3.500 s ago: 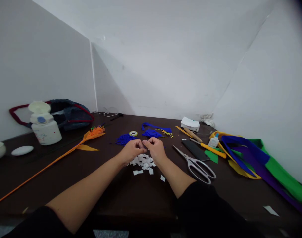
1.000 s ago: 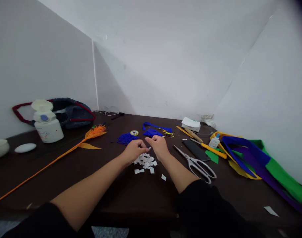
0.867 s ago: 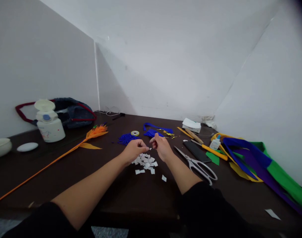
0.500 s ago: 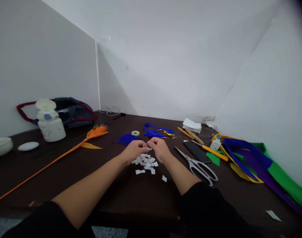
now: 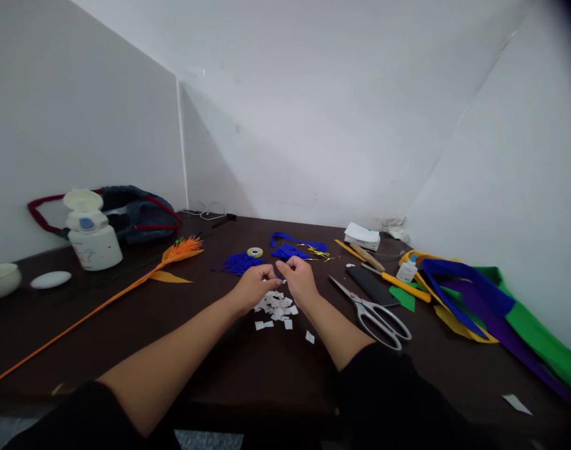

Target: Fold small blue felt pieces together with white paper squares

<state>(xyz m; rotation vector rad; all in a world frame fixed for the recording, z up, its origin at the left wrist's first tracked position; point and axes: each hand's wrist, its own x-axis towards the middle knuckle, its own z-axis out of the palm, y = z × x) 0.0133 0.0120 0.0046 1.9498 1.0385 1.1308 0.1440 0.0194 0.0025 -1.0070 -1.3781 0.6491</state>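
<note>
My left hand [image 5: 256,287] and my right hand [image 5: 298,279] meet almost fingertip to fingertip above a heap of small white paper pieces [image 5: 277,305]. Both are closed in a pinch, thumb against fingers. Whatever they hold is too small or too covered to name. Just beyond my left hand lies a pile of blue snippets [image 5: 238,264], with a round yellow-rimmed spool [image 5: 255,252] behind it. Past my right hand are blue fabric strips [image 5: 290,251] with yellow threads [image 5: 319,252]. Scissors [image 5: 372,311] rest partly spread to the right of my right forearm.
On the left stand a white bottle [image 5: 95,244], a bowl [image 5: 2,282] and a long orange paper flower [image 5: 126,289]. At the right lie a black case [image 5: 373,286], an orange-handled tool [image 5: 407,288], a glue bottle [image 5: 407,270] and coloured fabric [image 5: 496,306].
My fingertips have parted slightly, leaving a small gap between the hands. The whole view has shifted a little; the things on the table lie as before.
</note>
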